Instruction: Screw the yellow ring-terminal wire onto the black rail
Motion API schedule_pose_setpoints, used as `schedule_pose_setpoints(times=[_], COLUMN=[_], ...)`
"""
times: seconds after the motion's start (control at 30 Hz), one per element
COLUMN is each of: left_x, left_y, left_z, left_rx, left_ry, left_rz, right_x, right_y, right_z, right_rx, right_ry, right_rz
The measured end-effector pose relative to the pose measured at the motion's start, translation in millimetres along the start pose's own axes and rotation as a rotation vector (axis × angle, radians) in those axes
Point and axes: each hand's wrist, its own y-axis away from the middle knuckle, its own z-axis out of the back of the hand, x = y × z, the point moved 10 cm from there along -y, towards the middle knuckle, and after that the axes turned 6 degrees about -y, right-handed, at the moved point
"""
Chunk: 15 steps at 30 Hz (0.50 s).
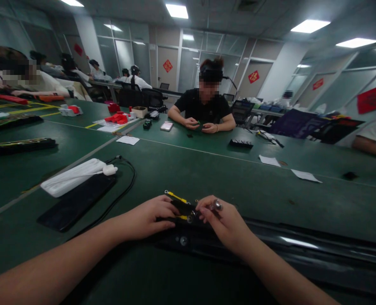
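A long black metal part (264, 235) with glossy faces lies along the near side of the table, reaching off to the right. My left hand (153, 216) is closed at its left end, fingers over the top and thumb on the near side. A short yellow wire (177, 197) with a ring terminal sticks up beyond those fingers. My right hand (224, 220) is closed around a slim tool (217, 205) with a shiny rounded end; its kind is mostly hidden. The right fingertips are beside a round metal fastener (189, 219). A screw head (183, 241) shows on the near face.
To my left lie a white power strip (73, 177) and a dark phone-like slab (78, 203), with a black cable (132, 182) curving toward my left forearm. Across the green table sits a person (205, 101) handling small parts. Papers (127, 140) and red parts (120, 118) lie farther off.
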Motion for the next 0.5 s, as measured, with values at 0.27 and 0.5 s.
schedule_pose_setpoints(times=[0.27, 0.5], left_x=[-1.5, 0.1], left_y=[-1.5, -0.3], left_z=[-0.3, -1.5], left_rx=[-0.004, 0.001], left_ry=[0.010, 0.010], left_rz=[-0.002, 0.003], right_x=[4.3, 4.1], right_y=[1.8, 1.5], right_z=[-4.0, -8.8], right_rx=[0.040, 0.097], right_ry=[0.016, 0.020], right_rz=[0.059, 0.017])
